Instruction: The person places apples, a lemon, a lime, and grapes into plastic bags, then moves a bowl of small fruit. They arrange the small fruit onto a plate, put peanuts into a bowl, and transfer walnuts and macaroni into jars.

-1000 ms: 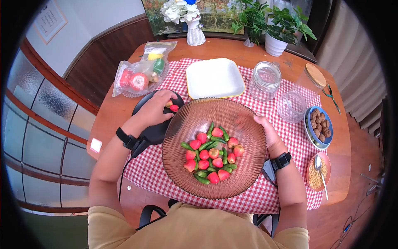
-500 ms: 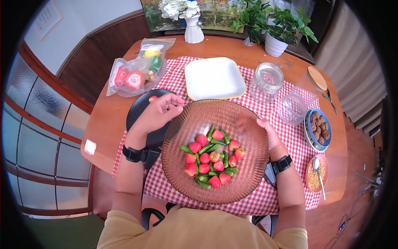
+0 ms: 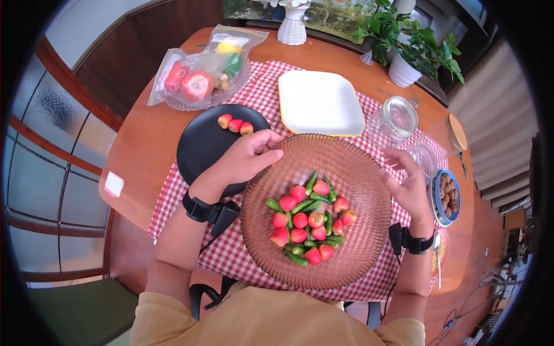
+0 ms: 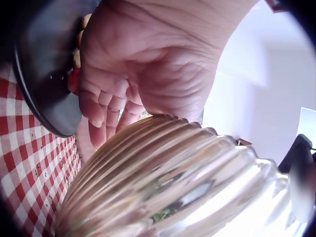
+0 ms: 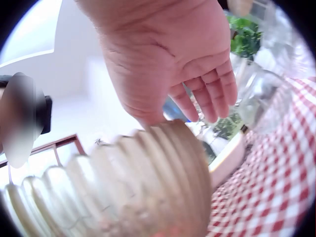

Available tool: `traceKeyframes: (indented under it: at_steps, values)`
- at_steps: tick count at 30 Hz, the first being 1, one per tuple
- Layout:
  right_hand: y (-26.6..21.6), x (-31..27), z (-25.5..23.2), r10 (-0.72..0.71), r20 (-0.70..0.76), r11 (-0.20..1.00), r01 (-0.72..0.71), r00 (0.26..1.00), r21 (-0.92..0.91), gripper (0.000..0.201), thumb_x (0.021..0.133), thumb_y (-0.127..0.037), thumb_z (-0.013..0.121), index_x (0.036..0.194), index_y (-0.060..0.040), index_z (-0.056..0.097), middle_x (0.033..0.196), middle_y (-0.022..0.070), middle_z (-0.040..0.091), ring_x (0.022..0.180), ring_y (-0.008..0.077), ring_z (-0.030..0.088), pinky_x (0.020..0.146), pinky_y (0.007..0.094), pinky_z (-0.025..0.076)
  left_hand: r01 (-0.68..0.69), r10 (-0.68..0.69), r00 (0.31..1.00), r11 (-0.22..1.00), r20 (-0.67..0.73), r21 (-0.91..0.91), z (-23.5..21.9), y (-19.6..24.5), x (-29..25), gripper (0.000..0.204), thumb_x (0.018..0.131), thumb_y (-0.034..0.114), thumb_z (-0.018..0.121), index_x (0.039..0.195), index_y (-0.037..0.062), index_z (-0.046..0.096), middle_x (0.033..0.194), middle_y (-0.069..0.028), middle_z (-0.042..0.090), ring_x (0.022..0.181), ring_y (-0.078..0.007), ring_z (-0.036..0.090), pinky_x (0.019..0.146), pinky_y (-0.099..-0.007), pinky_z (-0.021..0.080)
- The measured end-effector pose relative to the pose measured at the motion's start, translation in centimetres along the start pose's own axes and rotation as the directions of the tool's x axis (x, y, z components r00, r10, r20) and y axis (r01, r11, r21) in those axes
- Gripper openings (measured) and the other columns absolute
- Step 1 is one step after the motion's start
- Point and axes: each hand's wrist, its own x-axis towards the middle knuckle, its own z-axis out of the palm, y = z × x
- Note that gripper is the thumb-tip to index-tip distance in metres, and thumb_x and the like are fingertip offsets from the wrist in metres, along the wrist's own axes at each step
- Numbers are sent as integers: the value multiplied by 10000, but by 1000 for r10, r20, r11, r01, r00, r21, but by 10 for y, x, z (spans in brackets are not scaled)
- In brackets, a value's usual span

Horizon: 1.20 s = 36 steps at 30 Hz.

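A ribbed brown see-through bowl (image 3: 358, 230) stands in front of the person, holding small red apples (image 3: 300, 219) and small green cucumber-shaped vegetables (image 3: 296, 257). My left hand (image 3: 247, 155) is at the bowl's upper left rim, its fingers loosely bent and its thumb reaching over the edge. On the other side, my right hand (image 3: 411, 183) is by the right rim with fingers spread; the right wrist view shows its fingers (image 5: 213, 98) straight outside the bowl. Left of the bowl lies a black plate (image 3: 202, 144) with a row of three red-and-yellow apples (image 3: 235, 125).
Behind the bowl is a white tray (image 3: 320, 104). Bagged items (image 3: 199, 81) lie at the back left. Glass jars (image 3: 398, 118), a bowl of walnuts (image 3: 449, 196) and a bowl with a spoon (image 3: 440, 254) line the right. A checked cloth (image 3: 219, 259) lies beneath.
The left hand has let go of apples on the black plate and moved right to the bowl's rim. The right hand has loosened from the right rim, fingers spread. The head view has shifted.
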Motion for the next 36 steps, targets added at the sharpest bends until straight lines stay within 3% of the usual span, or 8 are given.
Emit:
traceKeyframes:
  at_steps: [1, 3, 5, 6, 8, 18, 23, 36]
  values:
    - [-17, 3, 0, -96, -1, 967, 93, 995, -239, 385, 773, -112, 711, 1125, -2, 600, 1028, 127, 654, 927, 229, 624, 832, 355, 496, -10, 10, 1000, 1000, 7, -1, -1, -2, 0, 239, 921, 125, 593, 1115, -9, 551, 920, -13, 611, 799, -52, 575, 699, -213, 477]
    - [-38, 8, 8, -183, 39, 937, 187, 982, -294, 415, 751, -135, 725, 1114, 18, 593, 1032, 177, 643, 887, 284, 634, 798, 374, 511, -24, 24, 1000, 1000, 14, -3, 0, -5, 1, 238, 920, 121, 594, 1115, -10, 552, 925, -14, 613, 798, -51, 576, 698, -212, 477]
    - [-56, 15, 21, -351, 362, 829, 466, 864, -309, 383, 762, -172, 709, 1084, 1, 596, 989, 176, 638, 894, 325, 629, 782, 404, 509, -25, 24, 1000, 994, -10, -107, 3, -8, 1, 226, 924, 107, 585, 1115, -11, 554, 935, -13, 616, 798, -46, 576, 700, -208, 475]
    - [-64, 19, 29, -354, 362, 827, 470, 862, -309, 383, 762, -172, 709, 1084, 1, 596, 989, 176, 638, 894, 325, 629, 782, 404, 509, -28, 26, 1000, 994, -13, -106, 3, -8, 2, 226, 924, 107, 585, 1115, -11, 554, 935, -13, 616, 798, -46, 576, 700, -208, 475]
    - [-77, 24, 45, -132, 673, 834, 449, 728, -322, 349, 781, -199, 676, 1062, -16, 576, 938, 175, 620, 899, 359, 619, 772, 432, 502, -34, 38, 999, 988, 20, -149, 2, -11, 2, 215, 928, 92, 572, 1114, -14, 554, 944, -11, 616, 812, -44, 578, 715, -206, 474]
    - [-63, 44, 86, -17, 797, 811, 474, 604, -342, 284, 791, -132, 598, 1047, -24, 539, 928, 190, 603, 869, 377, 611, 761, 456, 494, -48, 62, 996, 981, 70, -185, 0, -23, 7, 231, 939, 127, 553, 1134, 3, 550, 1006, -6, 604, 910, -61, 552, 781, -239, 462]
    - [-77, 47, 91, -97, 738, 900, 376, 667, -222, 302, 786, -158, 613, 1045, -34, 520, 919, 201, 587, 863, 393, 604, 755, 466, 495, -46, 56, 997, 987, 61, -152, -1, -24, 6, 264, 933, 112, 562, 1164, -14, 535, 1048, -28, 600, 939, -73, 559, 798, -250, 467]
    - [-59, 50, 107, -177, 763, 863, 471, 621, -184, 255, 810, -145, 643, 1029, -84, 526, 933, 139, 574, 784, 338, 609, 672, 418, 493, -33, 40, 999, 984, 37, -175, 1, -24, 7, 255, 918, 129, 607, 1109, -30, 550, 914, -9, 567, 803, -62, 531, 708, -228, 459]
